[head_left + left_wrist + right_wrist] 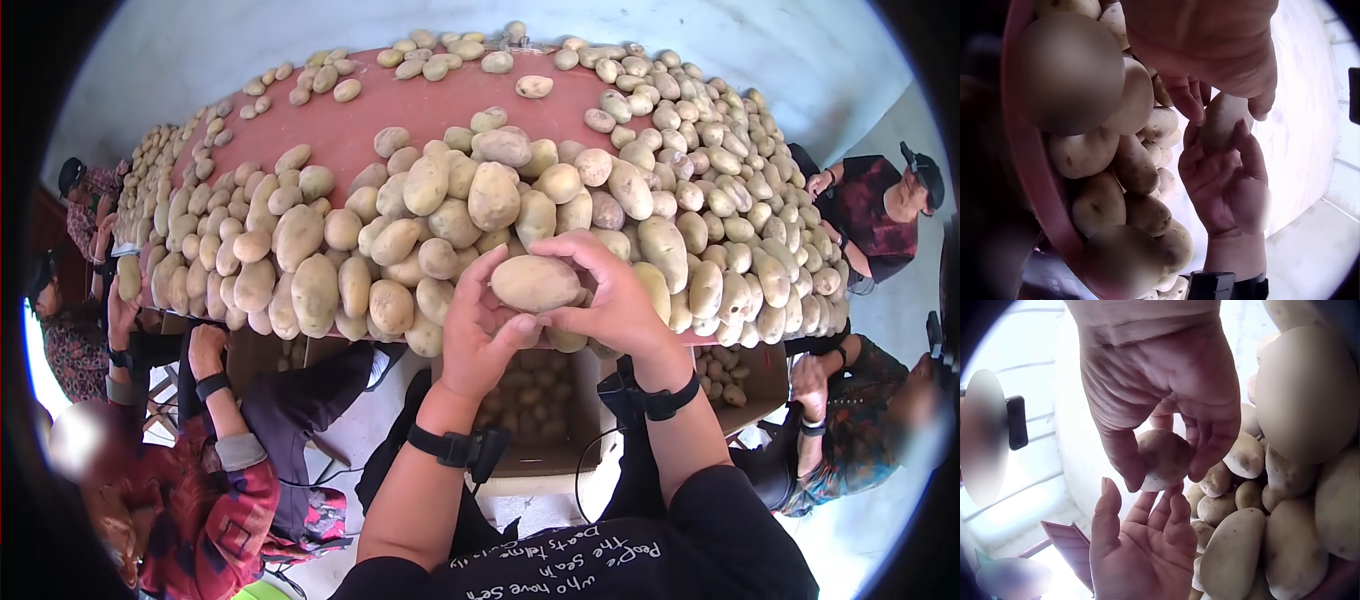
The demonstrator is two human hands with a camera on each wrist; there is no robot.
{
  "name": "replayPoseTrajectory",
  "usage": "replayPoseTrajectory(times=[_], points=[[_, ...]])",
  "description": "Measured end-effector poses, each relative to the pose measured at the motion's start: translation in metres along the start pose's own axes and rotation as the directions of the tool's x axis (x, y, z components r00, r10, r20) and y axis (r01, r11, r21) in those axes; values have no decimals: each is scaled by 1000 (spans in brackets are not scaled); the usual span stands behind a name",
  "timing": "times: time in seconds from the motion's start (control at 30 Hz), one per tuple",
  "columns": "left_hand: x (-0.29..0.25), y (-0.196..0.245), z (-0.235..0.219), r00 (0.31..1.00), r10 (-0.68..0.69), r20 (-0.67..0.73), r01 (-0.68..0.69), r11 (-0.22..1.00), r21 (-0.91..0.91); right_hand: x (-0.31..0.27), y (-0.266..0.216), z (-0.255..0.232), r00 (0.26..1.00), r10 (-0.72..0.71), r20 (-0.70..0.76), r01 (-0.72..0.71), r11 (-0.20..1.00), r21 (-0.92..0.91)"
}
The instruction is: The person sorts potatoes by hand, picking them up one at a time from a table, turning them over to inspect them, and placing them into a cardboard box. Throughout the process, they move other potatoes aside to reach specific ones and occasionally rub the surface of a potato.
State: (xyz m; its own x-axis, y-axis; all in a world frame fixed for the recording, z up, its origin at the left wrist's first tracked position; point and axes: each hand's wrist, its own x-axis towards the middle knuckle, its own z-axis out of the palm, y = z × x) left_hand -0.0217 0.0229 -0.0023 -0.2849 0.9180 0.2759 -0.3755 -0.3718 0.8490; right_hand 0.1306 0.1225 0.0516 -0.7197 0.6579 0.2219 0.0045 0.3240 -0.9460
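Note:
One oval, pale tan potato (535, 283) is held up between both hands over the table's near edge. The left hand (483, 335) supports it from the left with curled fingers and thumb. From the right, the right hand (610, 300) grips its other end between fingers and thumb. In the left wrist view the potato (1221, 122) shows between the left hand (1204, 44) above and the right hand (1225, 181) below. The right wrist view shows the right hand (1160, 381) pinching the potato (1163, 459), with the left hand (1147, 550) under it, palm showing.
Many potatoes (495, 195) lie heaped on a red table surface (440, 105). Below the table edge stand cardboard boxes (545, 455) with potatoes in them. Seated people (215, 490) are at the left, others (870, 215) at the right.

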Motion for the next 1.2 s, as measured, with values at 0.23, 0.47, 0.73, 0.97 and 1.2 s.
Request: replayPoseTrajectory(times=[0.23,0.47,0.73,0.97,1.2], points=[[2,3,-8,1000,-28,-1,28,998,59,-1,-2,-1,999,14,46,-17,998,63],[2,4,-2,984,177,36,-180,939,294,-4,-3,-2,985,130,114,-161,931,327],[6,8,-2,874,398,279,-459,487,743,-7,11,-6,977,206,54,-212,968,137],[-9,10,23,901,372,224,-379,425,822,-5,-33,49,751,-60,-658,124,991,51],[-7,-21,31,840,430,331,-485,321,814,-35,-51,105,748,-228,624,359,929,-90]])
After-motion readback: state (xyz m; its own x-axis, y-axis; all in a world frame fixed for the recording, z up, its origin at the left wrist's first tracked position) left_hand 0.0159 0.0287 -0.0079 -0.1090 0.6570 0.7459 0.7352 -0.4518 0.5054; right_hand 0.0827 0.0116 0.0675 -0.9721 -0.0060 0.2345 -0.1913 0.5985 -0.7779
